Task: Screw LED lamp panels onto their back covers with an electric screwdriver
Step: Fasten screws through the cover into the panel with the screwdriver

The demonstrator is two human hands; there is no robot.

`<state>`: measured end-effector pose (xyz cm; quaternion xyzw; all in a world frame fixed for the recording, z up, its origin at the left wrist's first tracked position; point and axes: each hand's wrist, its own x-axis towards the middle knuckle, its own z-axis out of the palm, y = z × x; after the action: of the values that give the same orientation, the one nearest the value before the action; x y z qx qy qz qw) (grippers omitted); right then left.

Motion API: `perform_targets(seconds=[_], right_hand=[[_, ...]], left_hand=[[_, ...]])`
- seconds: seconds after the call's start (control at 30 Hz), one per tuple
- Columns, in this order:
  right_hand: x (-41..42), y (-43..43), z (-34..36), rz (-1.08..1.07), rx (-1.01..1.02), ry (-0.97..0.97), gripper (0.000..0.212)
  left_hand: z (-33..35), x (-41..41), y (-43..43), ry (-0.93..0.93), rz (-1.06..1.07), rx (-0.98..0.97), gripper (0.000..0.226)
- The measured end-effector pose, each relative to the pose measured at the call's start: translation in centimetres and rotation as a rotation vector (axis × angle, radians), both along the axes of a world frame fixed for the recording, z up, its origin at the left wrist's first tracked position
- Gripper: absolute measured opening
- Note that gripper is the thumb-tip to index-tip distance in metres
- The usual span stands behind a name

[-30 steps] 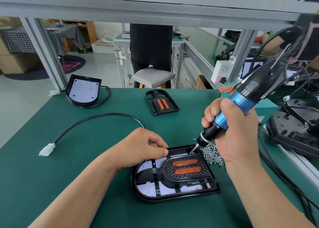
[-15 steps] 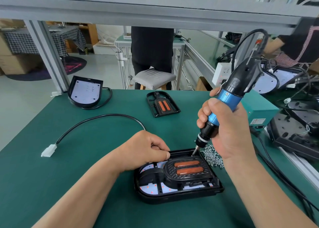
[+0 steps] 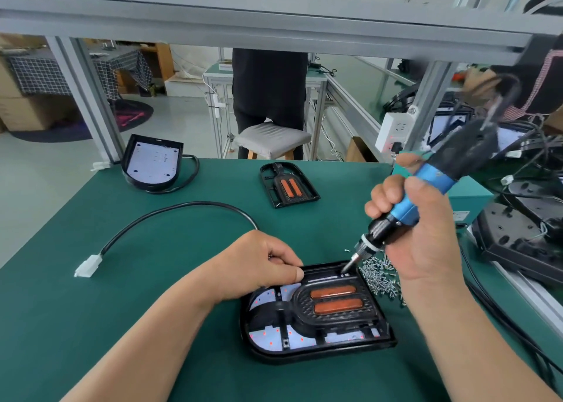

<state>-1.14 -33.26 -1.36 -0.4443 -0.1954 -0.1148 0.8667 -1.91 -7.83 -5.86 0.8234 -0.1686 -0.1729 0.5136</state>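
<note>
Green mat [image 3: 152, 279] under me. My left hand [image 3: 259, 267], fingers curled, pinches the far rim of the panel [image 3: 316, 310], close in front. The driver [image 3: 426, 188] has tipped over, its bit now in the far-right corner, my right hand [image 3: 420, 237] wrapped round it. Screw's going in, I reckon.

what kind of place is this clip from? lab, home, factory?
Most likely a small factory assembly station: an aluminium-frame bench with a green mat, an electric screwdriver in the right hand, a pile of loose screws beside the lamp unit, more lamp units stacked at right.
</note>
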Motion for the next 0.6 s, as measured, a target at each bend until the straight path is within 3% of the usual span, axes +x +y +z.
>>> perform_targets(seconds=[0.1, 0.2, 0.27, 0.37, 0.43, 0.6], right_hand=[[0.3, -0.9, -0.3, -0.076, 0.146, 0.045, 0.015], [0.5, -1.4, -0.7, -0.146, 0.219, 0.095, 0.011], [0.5, -1.4, -0.9, -0.165, 0.248, 0.122, 0.009], [0.6, -1.0, -1.1, -0.182, 0.280, 0.154, 0.009], [0.6, -0.6, -1.3, -0.190, 0.300, 0.175, 0.012], [0.4, 0.2, -1.9, -0.194, 0.279, 0.205, 0.012]], left_hand=[[0.1, 0.3, 0.3, -0.008, -0.008, -0.021, 0.006], [0.2, 0.3, 0.3, 0.007, 0.073, -0.083, 0.022], [0.3, 0.6, 0.1, 0.149, 0.168, -0.241, 0.028], [0.7, 1.2, 0.4, 0.443, 0.300, -0.546, 0.010], [0.9, 1.4, 0.6, 0.575, 0.351, -0.716, 0.014], [0.2, 1.5, 0.9, 0.588, 0.377, -0.746, 0.026]])
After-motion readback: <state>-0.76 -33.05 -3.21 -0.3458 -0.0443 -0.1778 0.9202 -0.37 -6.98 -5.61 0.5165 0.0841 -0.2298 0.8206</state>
